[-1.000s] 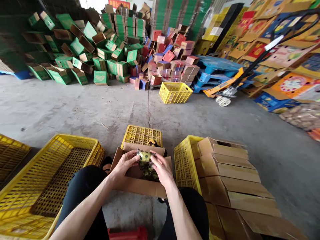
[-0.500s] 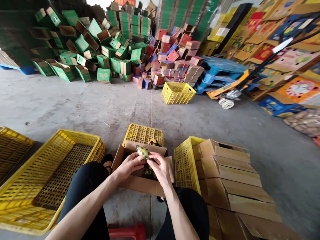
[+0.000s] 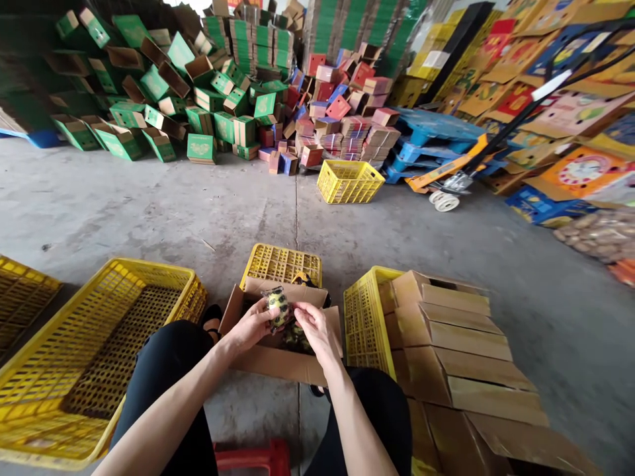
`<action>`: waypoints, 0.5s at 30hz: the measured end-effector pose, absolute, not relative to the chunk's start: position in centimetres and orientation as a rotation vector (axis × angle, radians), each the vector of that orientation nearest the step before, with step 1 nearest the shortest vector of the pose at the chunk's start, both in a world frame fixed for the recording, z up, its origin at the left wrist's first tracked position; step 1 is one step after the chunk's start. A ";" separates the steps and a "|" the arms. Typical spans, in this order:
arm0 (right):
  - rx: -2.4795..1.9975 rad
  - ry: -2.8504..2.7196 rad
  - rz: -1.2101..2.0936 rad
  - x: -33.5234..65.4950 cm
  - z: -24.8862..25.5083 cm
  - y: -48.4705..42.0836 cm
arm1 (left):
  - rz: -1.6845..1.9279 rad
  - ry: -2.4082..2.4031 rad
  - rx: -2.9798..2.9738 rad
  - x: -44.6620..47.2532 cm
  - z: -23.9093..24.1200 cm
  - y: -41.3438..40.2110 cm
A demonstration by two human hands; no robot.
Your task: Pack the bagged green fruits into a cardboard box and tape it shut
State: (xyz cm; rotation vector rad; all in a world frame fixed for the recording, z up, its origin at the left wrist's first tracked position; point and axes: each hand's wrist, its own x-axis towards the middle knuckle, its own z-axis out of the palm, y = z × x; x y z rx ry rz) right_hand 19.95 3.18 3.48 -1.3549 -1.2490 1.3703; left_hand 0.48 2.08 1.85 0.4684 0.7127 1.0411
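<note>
My left hand (image 3: 253, 325) grips a small clear-wrapped packet (image 3: 276, 305), patterned yellow-green and black, and its thumb lies across the front. Close to the packet's right edge is my right hand (image 3: 316, 330), fingers loosely bent and somewhat apart; whether the fingertips touch the wrap is unclear. Both hands are above an open cardboard box (image 3: 282, 365) between my knees. Inside the box, partly hidden by my hands, lie more dark and yellow-green packets (image 3: 296, 338).
A yellow crate (image 3: 282, 259) supports the box from behind. Larger yellow crates stand at left (image 3: 191, 281) and right (image 3: 366, 330), the right one beside rows of cardboard boxes (image 3: 476, 354). Part of a red stool (image 3: 248, 456) shows below. Farther off are green cartons (image 3: 201, 149) and a pallet jack (image 3: 446, 173).
The packet has turned from a slanted to a more upright position, showing its patterned face. Both hands held it before; now my left hand holds it and my right fingers have loosened at its edge.
</note>
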 end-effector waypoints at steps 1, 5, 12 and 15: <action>-1.344 -1.254 1.391 19.9 3.5 3.1 | 1.051 0.696 0.482 0.5 1.8 2.1; -1.326 -1.268 1.430 19.7 3.9 3.1 | 1.081 0.653 0.492 0.6 1.7 2.1; -1.346 -1.073 1.453 19.6 3.9 3.5 | 1.037 0.768 0.352 0.3 2.0 2.1; -1.335 -1.002 1.425 19.5 4.5 3.5 | 0.982 0.741 0.386 0.2 2.2 2.1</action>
